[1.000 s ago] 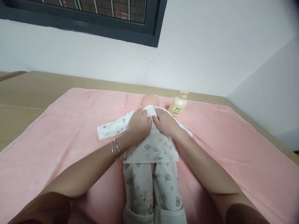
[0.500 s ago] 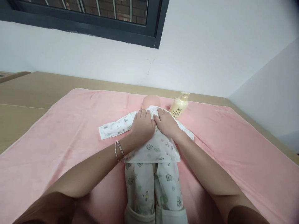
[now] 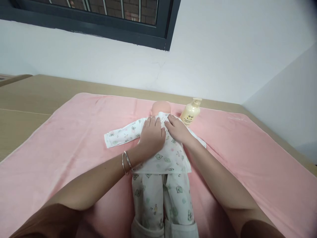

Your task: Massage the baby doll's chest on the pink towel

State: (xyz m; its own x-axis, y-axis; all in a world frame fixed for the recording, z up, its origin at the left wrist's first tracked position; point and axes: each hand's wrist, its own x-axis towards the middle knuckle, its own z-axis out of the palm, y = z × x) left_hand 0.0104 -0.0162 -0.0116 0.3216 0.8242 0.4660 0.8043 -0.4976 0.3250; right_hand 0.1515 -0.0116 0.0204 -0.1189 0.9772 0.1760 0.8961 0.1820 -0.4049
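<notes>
A baby doll (image 3: pixel 160 107) lies on its back or front, I cannot tell which, with its bald head pointing away from me. It wears a white printed top (image 3: pixel 165 158) and matching trousers (image 3: pixel 152 201) with turned-up cuffs. Flat on the left of the chest area rests my left hand (image 3: pixel 152 134), fingers extended and a silver bangle (image 3: pixel 126 162) round the wrist. My right hand (image 3: pixel 177 129) lies on the upper right of the top, its fingers stretched toward the collar. One sleeve (image 3: pixel 122 135) spreads out to the left; my right forearm partly covers the other.
A pink blanket (image 3: pixel 81 142) covers much of the wooden surface (image 3: pixel 22 99). Close to the doll's right-hand side stands a cream pump-style bottle (image 3: pixel 190 112). Behind are a white wall (image 3: pixel 210 59) and a dark window frame (image 3: pixel 163 33).
My right hand has shifted slightly, its thumb moving a little away from my left hand. The doll, clothes and bottle stay where they were.
</notes>
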